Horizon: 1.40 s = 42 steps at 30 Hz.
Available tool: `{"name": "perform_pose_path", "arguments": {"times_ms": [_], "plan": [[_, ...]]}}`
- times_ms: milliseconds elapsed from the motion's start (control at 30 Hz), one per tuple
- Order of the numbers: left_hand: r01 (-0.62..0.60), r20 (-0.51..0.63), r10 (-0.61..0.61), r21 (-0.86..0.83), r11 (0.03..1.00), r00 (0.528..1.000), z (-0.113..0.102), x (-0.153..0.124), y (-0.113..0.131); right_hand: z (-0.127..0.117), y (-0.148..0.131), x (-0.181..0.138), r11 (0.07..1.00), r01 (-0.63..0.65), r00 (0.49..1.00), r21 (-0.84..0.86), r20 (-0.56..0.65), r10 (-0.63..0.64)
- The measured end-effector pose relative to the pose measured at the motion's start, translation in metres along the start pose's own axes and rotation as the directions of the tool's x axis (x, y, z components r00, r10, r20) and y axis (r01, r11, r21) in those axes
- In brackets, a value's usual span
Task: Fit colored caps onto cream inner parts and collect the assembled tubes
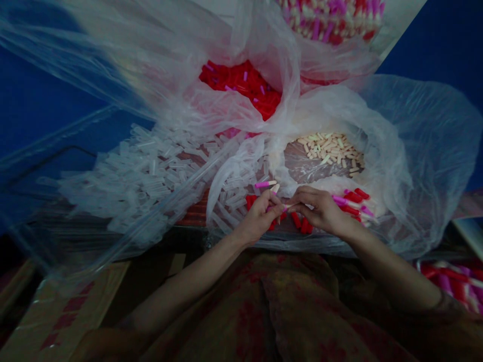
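My left hand (262, 211) is closed around a small purple tube (285, 207), and a cream-coloured piece (275, 188) sticks up above its fingers. Meeting it at the tube, my right hand (313, 206) pinches the cream end of that piece. Just beyond the left fingers lies a purple tube with a cream tip (265, 184). Short red tubes (305, 225) lie under and between both hands. Beside the right wrist rest more red and purple pieces (352, 202). Small cream plugs (332, 148) are heaped beyond the right hand on plastic.
A large pile of transparent tubes (147, 173) spreads to the left over plastic sheeting. Red tubes with some purple ones (245, 88) fill an open bag farther back. Finished-looking red, purple and cream pieces (332, 17) are stacked behind. A cardboard box (71, 311) stands lower left.
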State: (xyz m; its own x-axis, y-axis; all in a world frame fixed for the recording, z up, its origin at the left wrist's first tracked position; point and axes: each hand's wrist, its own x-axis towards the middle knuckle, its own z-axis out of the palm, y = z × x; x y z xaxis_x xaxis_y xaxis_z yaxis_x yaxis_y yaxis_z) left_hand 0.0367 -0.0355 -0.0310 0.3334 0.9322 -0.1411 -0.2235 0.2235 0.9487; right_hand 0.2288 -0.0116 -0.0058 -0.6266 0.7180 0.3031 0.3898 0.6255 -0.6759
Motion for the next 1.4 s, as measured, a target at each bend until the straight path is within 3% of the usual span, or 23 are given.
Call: {"name": "perform_pose_path", "arguments": {"times_ms": [167,267,367,433,600,700,800,867,933,1000,1067,1133,1200,1300,1400], "plan": [[0.0,-0.021,0.0,0.025,1.0,1.0,0.001,0.002,-0.006,0.005,0.001,0.006,0.999,0.01,1.0,0.042,0.021,-0.011],[0.023,-0.061,-0.022,0.018,1.0,0.998,-0.005,0.005,-0.006,0.006,0.01,0.01,0.998,-0.046,0.998,0.05,0.037,0.044],[0.003,-0.124,-0.006,-0.023,1.0,0.992,-0.019,0.008,-0.002,0.008,0.026,0.01,0.981,-0.18,0.978,0.073,-0.096,0.187],[0.013,-0.156,-0.023,-0.064,0.998,0.987,-0.03,0.008,0.002,0.012,0.034,0.007,0.966,-0.256,0.948,0.036,-0.187,0.258],[0.112,-0.121,-0.132,-0.164,0.98,0.984,-0.052,0.001,0.008,0.027,0.039,-0.003,0.963,-0.25,0.968,-0.102,-0.063,0.245],[0.137,-0.124,-0.159,-0.173,0.975,0.979,-0.059,-0.003,0.01,0.018,0.045,0.001,0.944,-0.297,0.948,-0.143,-0.161,0.273],[0.091,-0.116,-0.096,-0.05,0.995,0.989,-0.061,-0.001,0.009,-0.005,0.062,0.01,0.882,-0.409,0.888,-0.232,-0.323,0.327],[-0.005,-0.122,0.026,0.168,0.986,0.992,-0.057,0.003,0.005,-0.019,0.074,0.017,0.808,-0.483,0.863,-0.339,-0.342,0.372],[-0.102,-0.134,0.194,0.5,0.86,0.972,-0.052,0.011,-0.001,-0.026,0.082,0.023,0.722,-0.511,0.86,-0.466,-0.26,0.44],[-0.12,-0.094,0.313,0.792,0.599,0.945,-0.045,0.022,-0.009,-0.025,0.084,0.027,0.663,-0.483,0.848,-0.572,-0.118,0.516],[-0.103,-0.009,0.321,0.938,0.33,0.947,-0.04,0.032,-0.017,-0.02,0.084,0.031,0.652,-0.44,0.828,-0.617,0.003,0.561],[-0.115,0.069,0.291,0.983,0.145,0.954,-0.036,0.04,-0.024,-0.013,0.083,0.034,0.67,-0.413,0.816,-0.616,0.076,0.573],[-0.12,0.104,0.298,0.992,0.035,0.949,-0.034,0.043,-0.027,-0.008,0.083,0.037,0.677,-0.402,0.808,-0.617,0.11,0.579],[-0.083,0.088,0.37,0.996,-0.029,0.925,-0.028,0.036,-0.025,-0.004,0.083,0.041,0.659,-0.397,0.788,-0.639,0.131,0.601],[-0.201,0.22,0.303,0.975,-0.093,0.927,-0.017,0.021,-0.021,-0.005,0.083,0.043,0.67,-0.371,0.789,-0.643,0.162,0.592]]}}
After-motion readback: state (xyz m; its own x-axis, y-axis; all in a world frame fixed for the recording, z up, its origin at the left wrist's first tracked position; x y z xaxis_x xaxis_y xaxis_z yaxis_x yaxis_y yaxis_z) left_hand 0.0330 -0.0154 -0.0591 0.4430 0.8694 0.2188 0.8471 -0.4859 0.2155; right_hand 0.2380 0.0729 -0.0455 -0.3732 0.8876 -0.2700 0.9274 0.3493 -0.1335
